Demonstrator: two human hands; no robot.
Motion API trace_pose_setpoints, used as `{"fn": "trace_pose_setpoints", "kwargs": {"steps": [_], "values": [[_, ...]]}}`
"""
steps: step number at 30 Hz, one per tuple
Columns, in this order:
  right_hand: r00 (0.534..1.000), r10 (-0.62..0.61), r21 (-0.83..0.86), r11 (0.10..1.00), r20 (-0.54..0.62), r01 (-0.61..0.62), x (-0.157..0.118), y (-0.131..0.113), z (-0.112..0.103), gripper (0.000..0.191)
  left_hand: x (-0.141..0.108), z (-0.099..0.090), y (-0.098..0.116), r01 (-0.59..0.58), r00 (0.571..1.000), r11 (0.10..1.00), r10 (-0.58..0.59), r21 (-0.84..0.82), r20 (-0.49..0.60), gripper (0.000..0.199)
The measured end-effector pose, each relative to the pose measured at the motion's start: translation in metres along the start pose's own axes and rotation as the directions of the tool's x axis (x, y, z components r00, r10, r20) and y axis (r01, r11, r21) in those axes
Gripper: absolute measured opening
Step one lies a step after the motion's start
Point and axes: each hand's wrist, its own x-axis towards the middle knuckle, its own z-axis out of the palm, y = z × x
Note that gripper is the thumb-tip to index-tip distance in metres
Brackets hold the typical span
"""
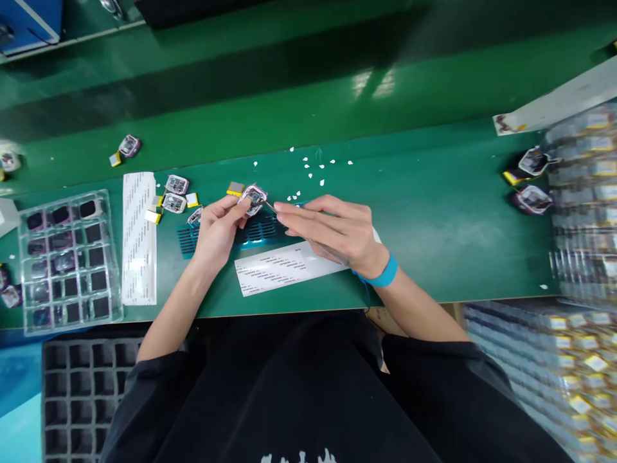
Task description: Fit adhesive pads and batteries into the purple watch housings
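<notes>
Near the middle of the green table, my left hand (220, 226) pinches a small watch-like device (254, 198) with its inner parts showing. A yellow-edged battery (236, 188) lies beside it at the upper left. My right hand (332, 231), with a blue band at the wrist, grips thin tweezers (270, 206) whose tip reaches the device. Under the hands is a blue-green slotted mat (260, 231). A white label sheet (274, 269) lies in front, partly below my right forearm and hand.
More open devices (174, 203) with batteries lie left, beside an upright label strip (139, 238) and a clear compartment tray (70, 260). Small white pieces (322, 182) are scattered behind my hands. Stacked trays (585, 199) of devices stand at the right.
</notes>
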Motion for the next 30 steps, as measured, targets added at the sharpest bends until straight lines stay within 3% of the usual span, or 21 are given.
{"fn": "trace_pose_setpoints", "kwargs": {"steps": [4,8,13,17,22,30], "values": [[0.998,-0.066,-0.046,0.997,0.02,0.067,-0.001,-0.004,0.001,0.029,-0.003,0.004,-0.003,0.047,0.992,0.995,-0.057,-0.091,-0.112,0.007],[0.982,-0.188,-0.146,0.971,0.006,0.187,0.0,-0.004,0.004,0.026,-0.006,0.006,-0.002,0.041,0.991,0.991,-0.057,-0.124,-0.125,0.012],[0.99,-0.11,-0.151,0.981,0.086,0.122,-0.001,-0.005,0.006,0.024,-0.011,0.008,-0.001,0.031,0.995,0.995,-0.039,-0.093,-0.095,0.014],[0.989,-0.105,-0.088,0.99,0.1,0.114,-0.003,-0.006,0.008,0.029,-0.012,0.009,-0.004,0.036,0.996,0.996,-0.042,-0.076,-0.083,0.016],[0.987,-0.021,-0.001,1.0,0.162,0.021,-0.004,-0.007,0.01,0.03,-0.012,0.01,-0.005,0.031,0.994,0.999,-0.035,-0.037,-0.105,0.016],[0.999,-0.032,0.062,0.998,0.044,0.029,-0.008,-0.005,0.018,0.042,-0.016,0.013,-0.007,-0.02,0.991,1.0,0.018,-0.011,-0.136,0.015]]}}
